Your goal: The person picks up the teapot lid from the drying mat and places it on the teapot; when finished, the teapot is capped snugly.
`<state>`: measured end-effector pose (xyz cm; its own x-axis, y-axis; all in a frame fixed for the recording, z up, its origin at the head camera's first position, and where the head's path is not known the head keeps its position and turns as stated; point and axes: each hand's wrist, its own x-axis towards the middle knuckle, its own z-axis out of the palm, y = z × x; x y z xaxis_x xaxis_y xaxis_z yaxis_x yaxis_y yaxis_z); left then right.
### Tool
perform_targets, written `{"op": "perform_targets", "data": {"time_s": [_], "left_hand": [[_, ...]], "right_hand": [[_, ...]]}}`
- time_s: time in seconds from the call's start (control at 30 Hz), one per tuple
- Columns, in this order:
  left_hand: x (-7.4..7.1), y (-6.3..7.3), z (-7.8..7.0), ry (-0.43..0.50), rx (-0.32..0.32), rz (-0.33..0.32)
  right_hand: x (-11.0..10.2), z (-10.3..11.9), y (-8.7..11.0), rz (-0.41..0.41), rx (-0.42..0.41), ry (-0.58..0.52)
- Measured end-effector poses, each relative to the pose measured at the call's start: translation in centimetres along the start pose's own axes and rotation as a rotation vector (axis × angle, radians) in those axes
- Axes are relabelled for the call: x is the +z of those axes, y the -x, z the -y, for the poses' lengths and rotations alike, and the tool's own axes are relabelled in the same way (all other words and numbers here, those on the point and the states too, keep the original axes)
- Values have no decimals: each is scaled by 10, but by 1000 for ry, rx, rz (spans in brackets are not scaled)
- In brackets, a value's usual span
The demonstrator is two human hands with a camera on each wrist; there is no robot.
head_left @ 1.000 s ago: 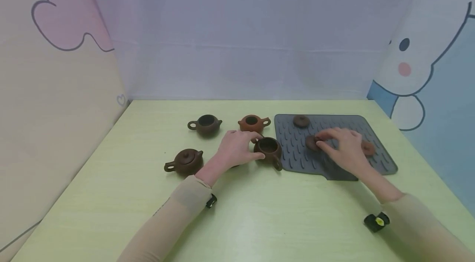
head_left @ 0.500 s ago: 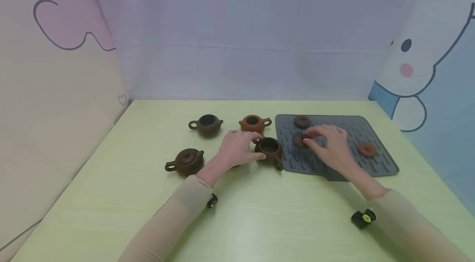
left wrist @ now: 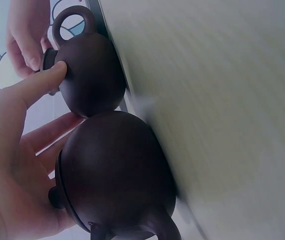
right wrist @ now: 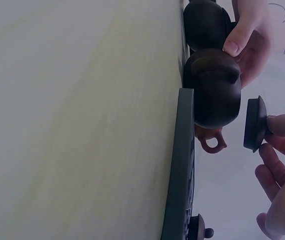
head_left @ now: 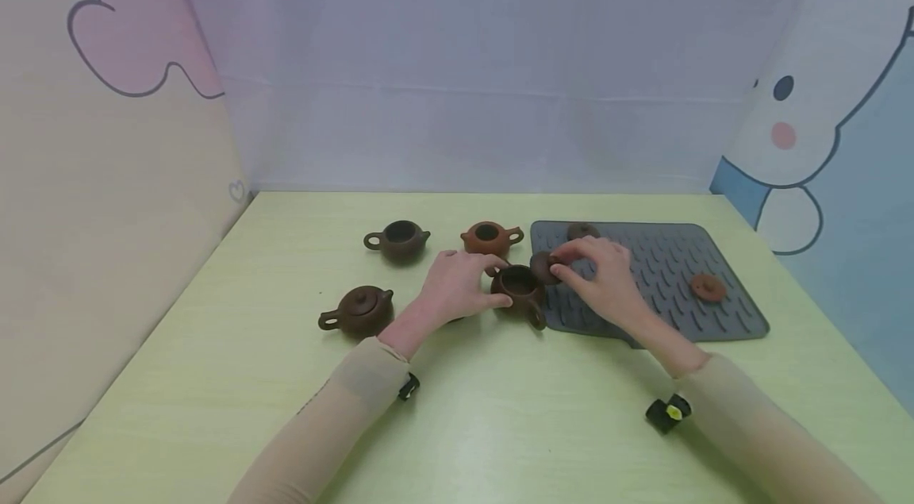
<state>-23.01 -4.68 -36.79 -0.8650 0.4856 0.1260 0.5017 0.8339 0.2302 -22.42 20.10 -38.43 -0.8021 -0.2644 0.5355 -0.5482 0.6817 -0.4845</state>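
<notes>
Pale green, the table (head_left: 500,425) stretched beneath a grey mat (head_left: 657,266). The left hand (head_left: 453,282) gripped an open brown teapot (head_left: 527,298) at the mat's edge; the right hand (head_left: 603,274) pinched a lid (head_left: 543,269) above and just beside its mouth. Lowering it level, teapot held still, seemed surest.

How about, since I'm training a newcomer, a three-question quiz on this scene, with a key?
1. Multiple choice: What does the right hand pinch?
A) a teapot handle
B) a dark lid
C) a sleeve

2. Short answer: In the head view, which teapot does the thumb of the left hand touch?

3. True or false: The reddish lid lies on the gray mat.

Key:
1. B
2. The nearer open dark teapot
3. True
</notes>
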Motion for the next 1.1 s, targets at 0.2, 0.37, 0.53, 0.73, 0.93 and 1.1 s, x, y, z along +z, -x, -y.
{"op": "perform_targets", "data": {"time_s": [0.2, 0.37, 0.53, 0.73, 0.93, 1.1], "left_hand": [[0, 0, 2, 15, -5, 7], [1, 0, 4, 31, -9, 8], [1, -1, 5, 43, -12, 12], [1, -2, 7, 49, -12, 17], [1, -2, 7, 56, -12, 20], [1, -1, 6, 55, -11, 16]], "right_hand": [[9, 8, -5, 18, -20, -64], [15, 13, -7, 36, -16, -97], [20, 14, -10, 58, -31, -133], [23, 19, -11, 96, -4, -108], [25, 21, -11, 133, 31, -69], [26, 21, -10, 149, 29, -51]]}}
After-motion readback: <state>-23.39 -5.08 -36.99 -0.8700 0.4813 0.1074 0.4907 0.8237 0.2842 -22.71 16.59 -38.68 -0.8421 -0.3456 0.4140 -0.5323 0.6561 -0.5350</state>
